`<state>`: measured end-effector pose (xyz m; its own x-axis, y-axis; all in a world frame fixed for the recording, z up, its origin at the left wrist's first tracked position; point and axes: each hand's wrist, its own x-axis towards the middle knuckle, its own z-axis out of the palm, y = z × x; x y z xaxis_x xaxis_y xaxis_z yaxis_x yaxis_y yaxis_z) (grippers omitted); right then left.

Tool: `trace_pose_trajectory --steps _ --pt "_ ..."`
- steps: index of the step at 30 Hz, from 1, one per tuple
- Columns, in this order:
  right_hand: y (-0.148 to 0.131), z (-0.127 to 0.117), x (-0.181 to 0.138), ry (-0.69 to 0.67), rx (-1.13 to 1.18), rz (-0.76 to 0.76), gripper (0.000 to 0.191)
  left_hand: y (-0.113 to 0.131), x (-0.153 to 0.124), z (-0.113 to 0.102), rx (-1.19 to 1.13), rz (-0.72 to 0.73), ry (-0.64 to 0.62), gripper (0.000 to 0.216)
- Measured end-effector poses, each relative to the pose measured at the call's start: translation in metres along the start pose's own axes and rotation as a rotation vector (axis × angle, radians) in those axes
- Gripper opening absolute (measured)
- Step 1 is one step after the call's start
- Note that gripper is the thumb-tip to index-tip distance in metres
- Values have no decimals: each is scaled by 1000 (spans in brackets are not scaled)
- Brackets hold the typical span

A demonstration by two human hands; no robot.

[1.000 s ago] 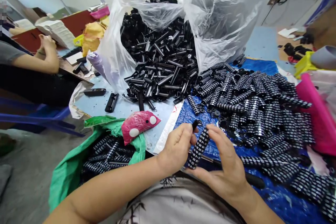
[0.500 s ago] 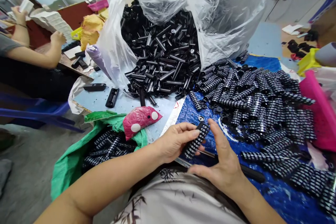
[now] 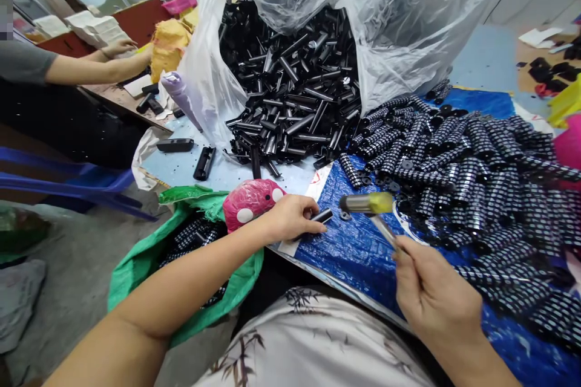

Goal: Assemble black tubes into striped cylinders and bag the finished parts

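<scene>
My left hand [image 3: 294, 217] is closed around a black tube-shaped piece [image 3: 323, 216], whose shiny end sticks out past the fingers over the blue sheet [image 3: 340, 257]. The rest of that piece lies hidden in the hand. My right hand [image 3: 433, 287] grips the metal handle of a mallet [image 3: 367, 203] with a yellow end. The mallet head is slightly blurred and hovers just right of the held piece, apart from it. Below it on the sheet lies a small ring-like part [image 3: 345, 216].
A large clear plastic bag [image 3: 399, 24] spills smooth black pieces [image 3: 290, 115]. Checkered black-and-white rollers [image 3: 467, 181] are heaped at right. A green sack [image 3: 136, 275] with more rollers and a pink wrapped bundle [image 3: 249, 202] sit at left. Another person's arm [image 3: 95, 69] reaches in at far left.
My left hand has moved left and down to the sheet with its piece. My right hand, open and empty before, now holds the mallet. The view has shifted slightly.
</scene>
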<state>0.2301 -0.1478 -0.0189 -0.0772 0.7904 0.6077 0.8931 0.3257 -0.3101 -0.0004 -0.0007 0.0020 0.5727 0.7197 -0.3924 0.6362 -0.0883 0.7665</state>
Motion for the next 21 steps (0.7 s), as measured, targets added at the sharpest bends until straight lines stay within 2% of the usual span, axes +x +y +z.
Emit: trace_pose_trajectory --steps 4,8,10,14,16,18,19,21 --pt "-3 6 11 -177 -51 -68 20 -1 5 2 -4 25 25 31" --pt "-12 1 17 -65 148 -113 30 -2 12 -3 32 51 -35 32" --pt "-18 0 15 -69 207 -177 31 -2 16 -5 45 46 -58 33" --pt "-21 8 3 -278 147 -229 20 4 22 0 122 35 -65 35" --pt "-17 10 -3 -321 157 -240 20 9 20 1 190 45 -38 30" --pt "-11 7 -7 -316 228 -257 23 13 9 -9 249 83 -14 23" --pt "-7 4 -9 -306 254 -262 24 13 0 -19 252 113 -56 20" --pt "2 0 -13 -272 248 -260 24 10 -25 -47 176 167 -243 18"
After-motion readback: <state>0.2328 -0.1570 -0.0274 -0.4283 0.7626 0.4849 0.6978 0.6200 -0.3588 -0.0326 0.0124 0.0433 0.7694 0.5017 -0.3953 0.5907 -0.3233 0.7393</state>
